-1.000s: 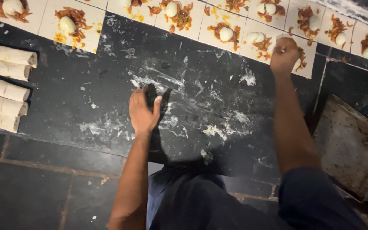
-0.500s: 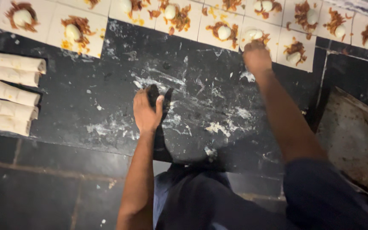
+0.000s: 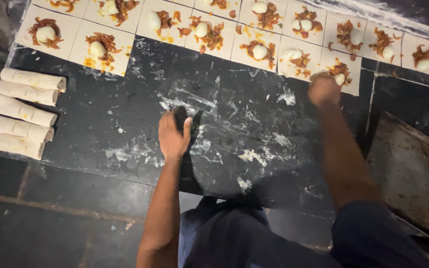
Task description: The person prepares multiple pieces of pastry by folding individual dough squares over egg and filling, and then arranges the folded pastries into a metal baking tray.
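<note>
Five finished rolls (image 3: 23, 119) stacked far left of the dark slab (image 3: 125, 124); many filled dough squares (image 3: 341, 74) unrolled along its far edge. Right hand (image 3: 323, 90) curled at nearest square, grip unclear; left hand (image 3: 173, 134) flat mid-slab

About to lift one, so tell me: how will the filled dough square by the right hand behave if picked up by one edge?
The dough square looks thin and flat, so probably floppy. Its half egg sits loose on the filling, so it may roll off if tilted. The right hand is at its near edge.
</note>
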